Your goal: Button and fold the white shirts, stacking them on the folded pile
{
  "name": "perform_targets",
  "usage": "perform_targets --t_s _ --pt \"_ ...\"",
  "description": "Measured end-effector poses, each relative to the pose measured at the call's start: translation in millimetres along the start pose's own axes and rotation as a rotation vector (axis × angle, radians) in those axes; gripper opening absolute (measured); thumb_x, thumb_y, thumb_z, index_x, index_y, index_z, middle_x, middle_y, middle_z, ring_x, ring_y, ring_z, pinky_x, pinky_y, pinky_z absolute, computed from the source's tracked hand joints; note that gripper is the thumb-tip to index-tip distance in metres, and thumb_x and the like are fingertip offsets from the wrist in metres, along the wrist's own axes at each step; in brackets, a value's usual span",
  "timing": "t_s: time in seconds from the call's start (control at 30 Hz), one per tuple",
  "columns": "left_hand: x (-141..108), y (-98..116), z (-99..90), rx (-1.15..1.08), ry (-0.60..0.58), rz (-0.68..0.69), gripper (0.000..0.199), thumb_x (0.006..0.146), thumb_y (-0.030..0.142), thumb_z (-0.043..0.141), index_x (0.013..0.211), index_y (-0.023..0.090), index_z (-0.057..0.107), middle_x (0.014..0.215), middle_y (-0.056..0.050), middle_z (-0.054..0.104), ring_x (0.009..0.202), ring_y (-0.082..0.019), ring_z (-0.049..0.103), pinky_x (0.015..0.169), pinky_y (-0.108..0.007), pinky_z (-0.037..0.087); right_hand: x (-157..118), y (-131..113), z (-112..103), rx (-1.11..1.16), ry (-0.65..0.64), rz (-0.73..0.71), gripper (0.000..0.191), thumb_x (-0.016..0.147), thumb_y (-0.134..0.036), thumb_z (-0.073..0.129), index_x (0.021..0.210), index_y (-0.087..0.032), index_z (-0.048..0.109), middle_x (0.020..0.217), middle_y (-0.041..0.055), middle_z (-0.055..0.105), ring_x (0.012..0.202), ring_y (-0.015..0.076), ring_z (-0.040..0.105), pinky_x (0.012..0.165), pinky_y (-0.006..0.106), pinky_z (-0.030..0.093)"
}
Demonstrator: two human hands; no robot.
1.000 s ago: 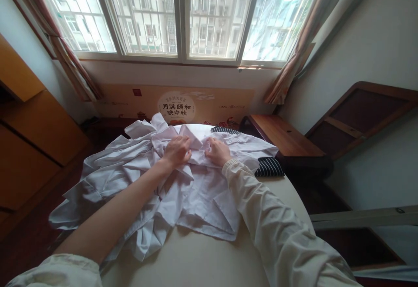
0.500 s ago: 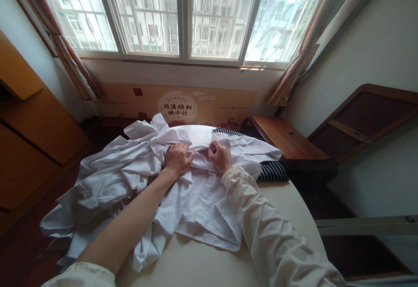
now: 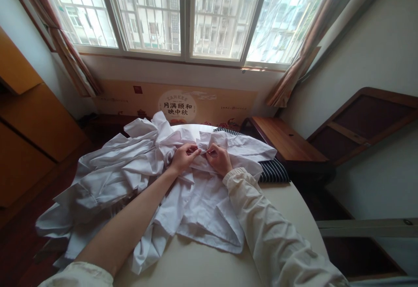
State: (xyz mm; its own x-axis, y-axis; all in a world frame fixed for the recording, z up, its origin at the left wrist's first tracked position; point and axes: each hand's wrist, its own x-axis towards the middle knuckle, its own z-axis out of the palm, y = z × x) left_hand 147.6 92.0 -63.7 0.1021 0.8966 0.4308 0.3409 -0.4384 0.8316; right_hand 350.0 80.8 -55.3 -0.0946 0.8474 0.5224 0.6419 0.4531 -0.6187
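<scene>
A white shirt point(image 3: 209, 208) lies spread on the round pale table point(image 3: 192, 263), its hem toward me. My left hand point(image 3: 185, 157) pinches the shirt's fabric near the collar. Close beside it, my right hand point(image 3: 218, 158) also pinches the fabric, its fingers curled. The fingertips of both hands nearly meet; whether a button lies between them is too small to tell. Left of my hands, a rumpled heap of white clothes point(image 3: 111, 169) hangs over the table's edge. Under the shirt's right side lies a dark striped cloth point(image 3: 274, 171).
A wooden side table point(image 3: 287, 141) stands beyond the table at the right, near a leaning framed panel point(image 3: 362, 121). Orange cabinets point(image 3: 29, 134) stand at the left. Behind are a printed banner point(image 3: 130, 99) and a barred window point(image 3: 218, 17).
My left hand has lifted from lying flat on the cloth and now pinches fabric beside my right hand. The collar part has been raised, and the shirt's right side has shifted slightly left.
</scene>
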Motion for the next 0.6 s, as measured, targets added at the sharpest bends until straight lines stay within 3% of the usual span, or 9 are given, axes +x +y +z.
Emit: perform_targets --t_s 0.1,0.27,0.47,0.6 --pt "0 2 0.4 -0.065 0.032 -0.021 0.029 0.089 0.048 0.075 0.098 0.021 0.076 0.097 -0.005 0.080 0.079 -0.020 0.073 0.077 -0.034 0.062 -1 -7 -1 0.002 -0.050 0.009 0.012 0.087 -0.036 0.070 0.085 -0.027 0.062 0.086 0.0021 0.076 0.078 0.0225 0.071 0.078 0.033 0.055" --pt "-4 13 -0.9 -0.116 0.057 0.027 0.020 0.092 0.038 0.071 0.105 0.023 0.071 0.101 -0.004 0.078 0.091 -0.021 0.075 0.078 -0.032 0.062 -3 -21 -4 0.099 -0.077 -0.018 0.027 0.091 -0.041 0.069 0.113 -0.027 0.061 0.101 0.0035 0.077 0.080 0.0215 0.073 0.076 0.033 0.056" --pt "-9 24 -2.7 -0.056 -0.064 0.173 0.018 0.098 0.036 0.065 0.105 0.022 0.073 0.121 -0.009 0.074 0.117 -0.025 0.070 0.089 -0.035 0.063 0 -15 -2 -0.039 -0.003 -0.044 0.019 0.095 -0.042 0.063 0.086 -0.026 0.064 0.084 0.0038 0.070 0.082 0.0223 0.066 0.081 0.033 0.053" --pt "-7 23 -2.8 -0.022 -0.087 0.225 0.019 0.099 0.027 0.061 0.112 0.023 0.075 0.129 -0.010 0.070 0.124 -0.025 0.066 0.100 -0.037 0.060 1 -6 0 0.099 0.054 0.004 0.015 0.097 -0.037 0.057 0.089 -0.026 0.064 0.084 0.0024 0.070 0.079 0.0222 0.066 0.079 0.034 0.054"
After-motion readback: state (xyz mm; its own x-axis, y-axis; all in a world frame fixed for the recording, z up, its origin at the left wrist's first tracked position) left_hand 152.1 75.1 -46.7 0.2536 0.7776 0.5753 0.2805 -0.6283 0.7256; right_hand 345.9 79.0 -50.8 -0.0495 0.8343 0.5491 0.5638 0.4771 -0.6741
